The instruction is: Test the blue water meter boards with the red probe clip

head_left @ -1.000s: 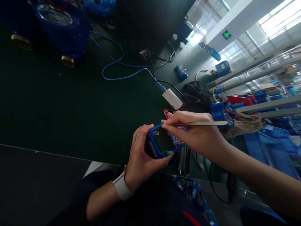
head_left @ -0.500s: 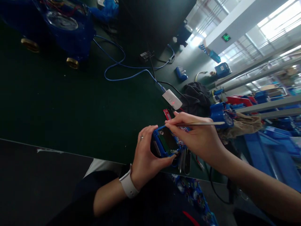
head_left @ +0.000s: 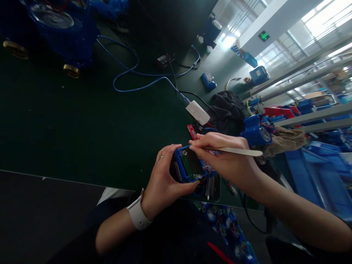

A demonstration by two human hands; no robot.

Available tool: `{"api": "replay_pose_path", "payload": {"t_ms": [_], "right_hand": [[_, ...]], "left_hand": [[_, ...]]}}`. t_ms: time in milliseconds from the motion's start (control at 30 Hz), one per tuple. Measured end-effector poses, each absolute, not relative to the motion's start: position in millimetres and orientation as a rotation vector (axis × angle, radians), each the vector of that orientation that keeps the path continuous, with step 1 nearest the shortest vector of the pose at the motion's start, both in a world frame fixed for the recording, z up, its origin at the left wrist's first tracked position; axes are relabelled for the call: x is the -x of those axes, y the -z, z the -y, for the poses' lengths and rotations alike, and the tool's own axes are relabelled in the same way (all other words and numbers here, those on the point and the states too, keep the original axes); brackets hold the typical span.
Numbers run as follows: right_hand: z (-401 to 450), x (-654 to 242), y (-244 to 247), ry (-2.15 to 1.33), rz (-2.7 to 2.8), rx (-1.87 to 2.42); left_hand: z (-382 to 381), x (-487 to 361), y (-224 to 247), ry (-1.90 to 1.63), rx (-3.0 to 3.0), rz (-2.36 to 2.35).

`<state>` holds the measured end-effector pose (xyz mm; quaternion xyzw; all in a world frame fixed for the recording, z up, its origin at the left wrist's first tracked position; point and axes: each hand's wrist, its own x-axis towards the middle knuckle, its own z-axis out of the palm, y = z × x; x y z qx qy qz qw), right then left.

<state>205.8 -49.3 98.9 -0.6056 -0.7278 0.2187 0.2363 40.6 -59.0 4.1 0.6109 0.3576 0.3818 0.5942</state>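
My left hand [head_left: 167, 179] wraps its fingers and thumb around a small blue plastic housing [head_left: 178, 161], holding it above the front part of the bench. A green circuit board [head_left: 190, 163] shows inside the open face of this housing. My right hand [head_left: 222, 154] is closed, pen-like, on slim, flat, pale tweezers [head_left: 239, 150]. Their tip is hidden by my fingers at the housing's upper right edge. Thin wires partly show beneath my right hand. Just beyond my fingertips lies a red, flat strip-shaped part [head_left: 191, 131].
A white box [head_left: 198, 112] with a blue cable [head_left: 148, 90] lies beyond my hands. Dark cloth [head_left: 228, 110] lies to its right. Large blue meter bodies [head_left: 68, 44] stand at the far left. Metal tools [head_left: 216, 189] rest near the front edge, above a blue bin [head_left: 231, 227] of parts.
The view has shifted slightly, so the bench things sit further left. The red light on the white box has gone out. Both hands keep their holds; the tweezers' rear end has tilted slightly downward.
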Motion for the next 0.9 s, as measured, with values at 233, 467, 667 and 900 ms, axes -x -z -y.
{"api": "replay_pose_path", "payload": {"t_ms": [233, 467, 667, 900], "right_hand": [[59, -203, -88, -0.649, 1.54, 1.79], [53, -208, -91, -0.743, 1.505, 1.754], [52, -214, -95, -0.779, 1.385, 1.728], [68, -240, -115, -0.693, 1.311, 1.611]], "left_hand": [[59, -38, -6, -0.86, -1.471, -0.825], [59, -38, -4, -0.877, -1.477, -0.825], [59, -36, -6, -0.865, -1.472, -0.828], [54, -35, -7, -0.785, -1.354, -0.855]]}}
